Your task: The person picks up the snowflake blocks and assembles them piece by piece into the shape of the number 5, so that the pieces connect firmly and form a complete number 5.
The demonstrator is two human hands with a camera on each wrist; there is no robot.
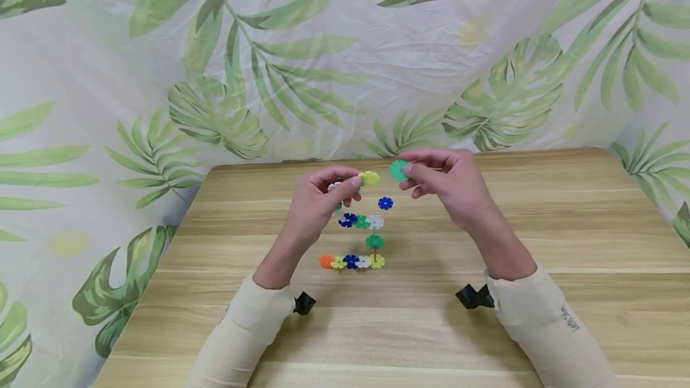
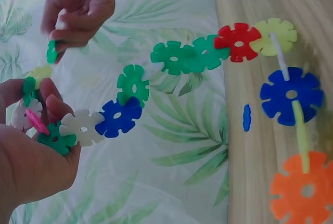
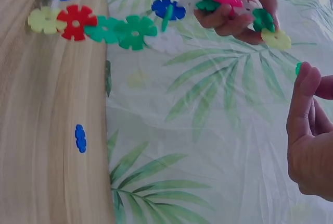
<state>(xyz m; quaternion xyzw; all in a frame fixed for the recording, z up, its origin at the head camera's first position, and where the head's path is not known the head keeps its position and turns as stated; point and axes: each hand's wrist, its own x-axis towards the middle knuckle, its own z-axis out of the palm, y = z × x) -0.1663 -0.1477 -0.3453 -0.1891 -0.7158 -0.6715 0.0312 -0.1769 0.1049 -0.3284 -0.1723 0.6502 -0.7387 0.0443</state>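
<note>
Snowflake discs of thin coloured plastic, slotted edge to edge into a chain (image 1: 353, 261), are the work in hand. The left hand (image 1: 318, 208) has its fingers curled round the chain's upper end, clamping a cluster of white, pink and green discs with a yellow snowflake disc (image 1: 369, 178) standing out past its fingertips. From that hand the chain runs down towards the person and rests on the wooden worktop (image 1: 539, 238), ending in a row of orange, yellow, blue, white and yellow pieces. The right hand (image 1: 450, 184) pinches one loose green snowflake disc (image 1: 399, 170) between thumb and fingertips, held just beside the yellow disc, with a small gap between them.

These pieces look light, stiff and smooth. They seem to hold only by friction in the slots, so the chain will probably flex or pop apart if lifted by one end. Best hold is likely across a disc's flat faces, near the joint being made, leaving the rim notches free.

Below and between the hands, a single blue snowflake disc (image 1: 385, 203) lies apart on the worktop. Behind everything hangs a leaf-printed cloth (image 1: 345, 47).
</note>
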